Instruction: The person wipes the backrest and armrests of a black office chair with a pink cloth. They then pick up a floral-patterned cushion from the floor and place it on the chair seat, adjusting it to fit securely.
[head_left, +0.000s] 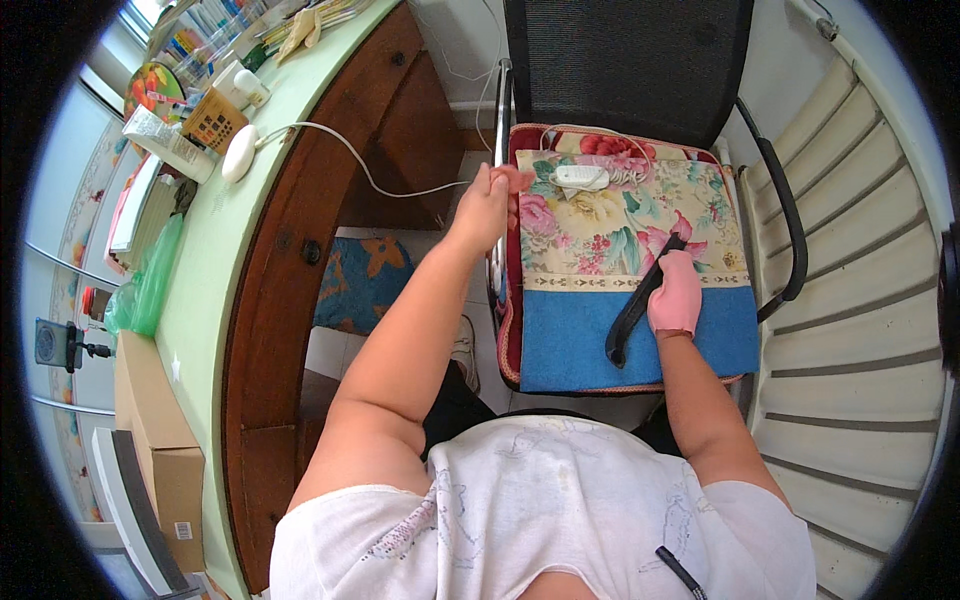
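Note:
My left hand (484, 210) is closed on a small salmon-pink cloth (512, 180) beside the chair's bare metal arm frame (498, 255). It is bare, and whether it also grips the frame cannot be told. A pink glove covers my right hand (675, 294), which holds a long, curved black piece (630, 322) that looks like a chair armrest pad. This piece slants above the seat, over a floral and blue cloth (637, 345). Near the back of the seat lies a white plastic device with a coiled cord (582, 177).
The mesh-backed chair (630, 67) has a black armrest (787, 217) on its right, next to a slatted cream panel (855, 322). At left, a green-topped desk (202, 300) bears a white oval device (240, 154) whose cord runs toward my left hand, tubes and a cardboard box (176, 480).

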